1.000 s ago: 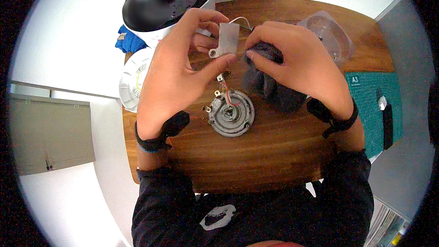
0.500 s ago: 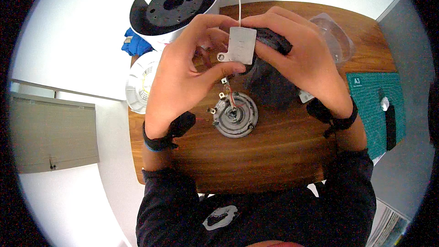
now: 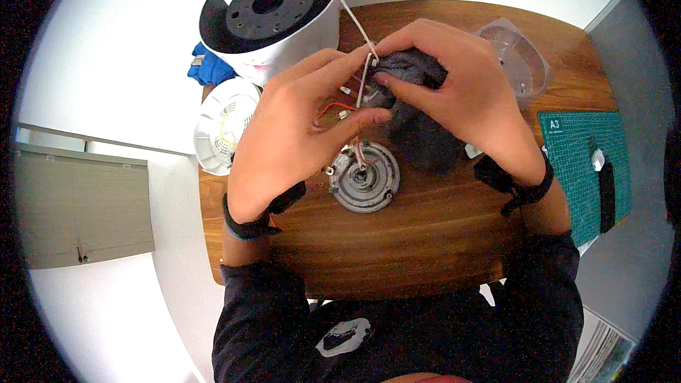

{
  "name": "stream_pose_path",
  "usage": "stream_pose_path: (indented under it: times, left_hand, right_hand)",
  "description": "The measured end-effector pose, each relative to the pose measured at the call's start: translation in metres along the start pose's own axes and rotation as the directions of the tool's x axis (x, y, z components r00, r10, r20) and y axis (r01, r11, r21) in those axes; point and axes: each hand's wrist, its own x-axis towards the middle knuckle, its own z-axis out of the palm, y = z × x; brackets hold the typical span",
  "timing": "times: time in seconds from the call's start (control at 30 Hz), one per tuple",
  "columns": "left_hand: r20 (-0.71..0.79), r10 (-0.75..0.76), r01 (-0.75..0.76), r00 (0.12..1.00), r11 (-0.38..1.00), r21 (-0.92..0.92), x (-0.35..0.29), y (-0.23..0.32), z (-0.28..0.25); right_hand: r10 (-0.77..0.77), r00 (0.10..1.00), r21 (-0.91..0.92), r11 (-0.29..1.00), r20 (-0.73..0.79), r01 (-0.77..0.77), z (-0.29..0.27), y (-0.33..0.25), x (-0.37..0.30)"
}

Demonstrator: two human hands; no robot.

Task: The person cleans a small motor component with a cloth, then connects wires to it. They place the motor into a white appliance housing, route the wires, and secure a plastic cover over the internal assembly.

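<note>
A thin, pale metal plate [image 3: 364, 86], turned nearly edge-on, is between my hands above the table. My left hand [image 3: 284, 124] is closed around it, thumb below and fingers above. With thumb and forefinger, my right hand [image 3: 472, 89] pinches a dark grey cloth [image 3: 429, 135] against the plate's right side; the cloth hangs down over the table. A white cable [image 3: 355, 18] runs from the fingertips to the upper left. An orange wire [image 3: 328, 107] shows beside my left thumb. Below the hands lies a round grey metal part [image 3: 379, 188] with small terminals and a red wire.
A white cylindrical housing [image 3: 301, 46] with a black inside stands at the back left, a blue cloth [image 3: 211, 67] beside it. Nearer is a white vented disc [image 3: 216, 128]. On the right are a clear plastic tray [image 3: 528, 71] and a green cutting mat [image 3: 567, 170] bearing a black strip [image 3: 606, 198].
The plate has turned from facing up to nearly edge-on. My left hand has lowered slightly, and the cable now slants to the upper left. An orange wire has come into sight.
</note>
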Motion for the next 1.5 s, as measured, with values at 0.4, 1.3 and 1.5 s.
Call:
stream_pose_path:
  times: [0.4,1.3,1.5]
  left_hand:
    - [0.023,-0.001,0.000,1.000,0.999,0.032,-0.001,-0.007,-0.001]
    - [0.006,-0.317,0.302,0.948,0.898,-0.320,0.000,0.011,-0.006]
    - [-0.006,-0.257,0.247,0.966,0.934,-0.259,0.001,0.007,-0.002]
  right_hand:
    - [-0.013,0.999,0.000,1.000,-0.033,0.013,0.005,-0.001,-0.002]
    - [0.025,0.999,0.201,0.979,-0.040,-0.017,0.001,-0.002,0.001]
    - [-0.015,1.000,0.164,0.986,-0.012,0.016,0.006,-0.002,0.001]
